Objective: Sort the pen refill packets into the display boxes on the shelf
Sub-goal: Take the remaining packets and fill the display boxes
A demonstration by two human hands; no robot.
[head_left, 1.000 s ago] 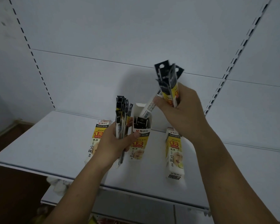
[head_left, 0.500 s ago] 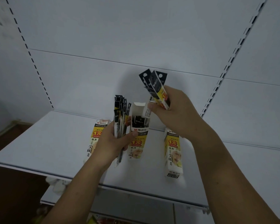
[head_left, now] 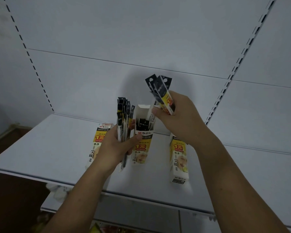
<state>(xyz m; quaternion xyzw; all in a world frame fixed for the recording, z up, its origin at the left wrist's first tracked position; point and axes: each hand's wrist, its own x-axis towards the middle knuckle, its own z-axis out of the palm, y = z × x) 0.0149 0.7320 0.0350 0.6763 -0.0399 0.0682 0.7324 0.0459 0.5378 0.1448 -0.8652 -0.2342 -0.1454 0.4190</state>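
Three yellow-and-white display boxes stand on the white shelf [head_left: 40, 148]: a left box [head_left: 97, 140], a middle box [head_left: 142, 145] with its top flap open and black packets inside, and a right box [head_left: 179, 158]. My left hand [head_left: 115, 148] grips a bundle of several black refill packets [head_left: 123, 118] upright, just left of the middle box, its thumb touching the box front. My right hand [head_left: 178, 118] holds a few more packets [head_left: 161, 93] tilted above the middle box's opening, their lower ends at the box mouth.
White back panels with slotted uprights [head_left: 225, 91] rise behind the shelf. A lower shelf [head_left: 141, 214] shows beneath the front edge, with crumpled white material [head_left: 59, 190] at its left. Brown floor lies at the far left.
My right hand has moved left and down with its packets, from above the right box toward the middle box's opening. The left hand and its bundle have stayed put.
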